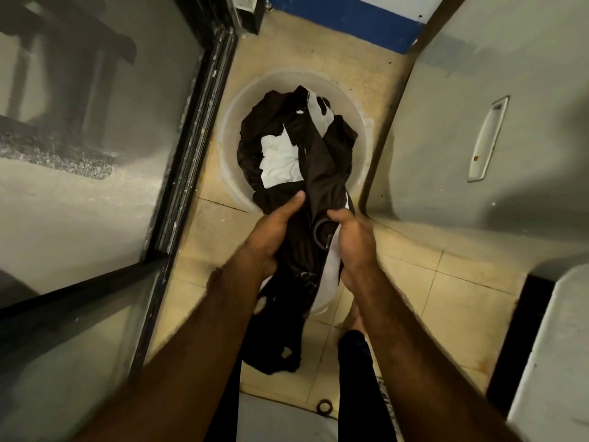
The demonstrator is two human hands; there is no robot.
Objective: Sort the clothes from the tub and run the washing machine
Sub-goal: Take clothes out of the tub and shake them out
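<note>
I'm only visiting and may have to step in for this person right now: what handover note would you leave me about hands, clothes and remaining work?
Left hand: grips the dark garment, thumb on top.
Right hand: grips the same garment.
Things: the garment trails up from the round tub, where dark and white clothes lie mixed. Grey machine, likely the washer, at right.
Done: one garment partly out; no sorted piles in view.
Left: sort the rest, load, start the washer.

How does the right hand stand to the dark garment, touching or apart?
Touching. The head view shows the right hand gripping the dark garment, its fingers curled round a fold.
</note>
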